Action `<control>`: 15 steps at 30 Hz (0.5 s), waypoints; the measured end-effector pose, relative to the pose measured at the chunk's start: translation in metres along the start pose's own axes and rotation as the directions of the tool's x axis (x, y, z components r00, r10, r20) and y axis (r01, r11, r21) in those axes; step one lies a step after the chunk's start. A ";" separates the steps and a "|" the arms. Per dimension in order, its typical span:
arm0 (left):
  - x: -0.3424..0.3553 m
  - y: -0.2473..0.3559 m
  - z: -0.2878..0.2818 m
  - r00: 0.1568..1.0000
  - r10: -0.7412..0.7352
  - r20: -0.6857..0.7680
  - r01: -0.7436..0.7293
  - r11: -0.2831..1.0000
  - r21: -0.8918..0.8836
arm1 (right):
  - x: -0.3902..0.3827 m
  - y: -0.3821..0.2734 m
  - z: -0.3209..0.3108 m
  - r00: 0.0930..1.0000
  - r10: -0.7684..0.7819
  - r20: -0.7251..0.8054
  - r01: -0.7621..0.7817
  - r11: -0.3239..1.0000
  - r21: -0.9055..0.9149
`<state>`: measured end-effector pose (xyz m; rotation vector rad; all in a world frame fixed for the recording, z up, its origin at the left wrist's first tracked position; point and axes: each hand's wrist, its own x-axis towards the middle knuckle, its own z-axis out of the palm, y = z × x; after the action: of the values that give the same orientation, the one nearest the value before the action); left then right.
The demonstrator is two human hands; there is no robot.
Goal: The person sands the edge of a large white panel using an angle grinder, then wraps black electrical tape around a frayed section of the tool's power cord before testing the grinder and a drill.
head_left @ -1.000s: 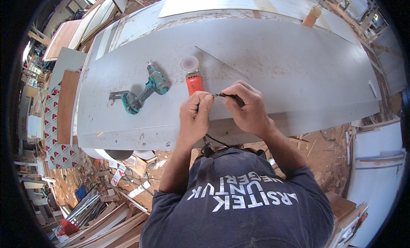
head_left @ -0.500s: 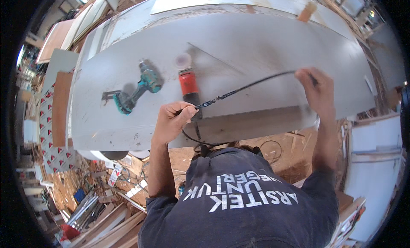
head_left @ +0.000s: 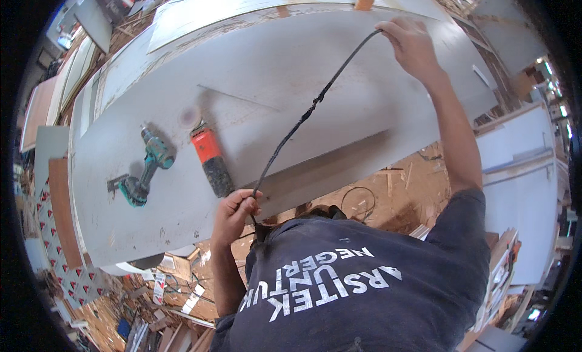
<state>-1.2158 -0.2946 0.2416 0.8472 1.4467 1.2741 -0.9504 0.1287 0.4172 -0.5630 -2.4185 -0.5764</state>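
A black cable [head_left: 287, 137] runs up in a slight curve between my two hands. Its middle is thicker and lumpy, as though wrapped. My left hand [head_left: 232, 215] pinches the lower part, close to the table's near edge. Up at the far right, my right hand [head_left: 407, 41] grips the cable's other part over the table. Left of the cable lies an angle grinder [head_left: 208, 149] with a red and black body and a round disc, its rear end close to my left hand. Farther left, a teal and black cordless drill [head_left: 150, 161] rests on its side.
The grey sheet-topped table [head_left: 285, 55] spans the space in front of me. A thin rod [head_left: 239, 97] lies on it beyond the grinder. Wood scraps [head_left: 163, 328] litter the floor at lower left. White panels [head_left: 521, 194] stand at right.
My right hand has moved up and away, drawing the cable from nearly level to steep. My left hand has dropped lower and grips a different part of it. The whole view has shifted and turned.
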 end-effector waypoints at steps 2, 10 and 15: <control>0.007 0.000 0.022 0.998 -0.050 0.028 0.050 0.999 -0.019 | -0.021 0.013 0.023 0.997 0.059 0.052 -0.057 0.998 -0.037; 0.063 -0.008 0.087 0.991 -0.103 -0.081 0.083 0.973 -0.213 | -0.127 -0.133 0.098 0.846 0.494 0.201 -0.532 0.761 0.372; 0.096 -0.007 0.116 0.995 -0.101 0.010 0.102 0.988 -0.113 | -0.155 -0.227 0.081 0.595 0.357 0.720 -0.669 -0.277 0.690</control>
<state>-1.1293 -0.1734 0.2182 0.6917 1.3832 1.2639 -0.9864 -0.0551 0.2002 -0.9239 -1.6503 1.6762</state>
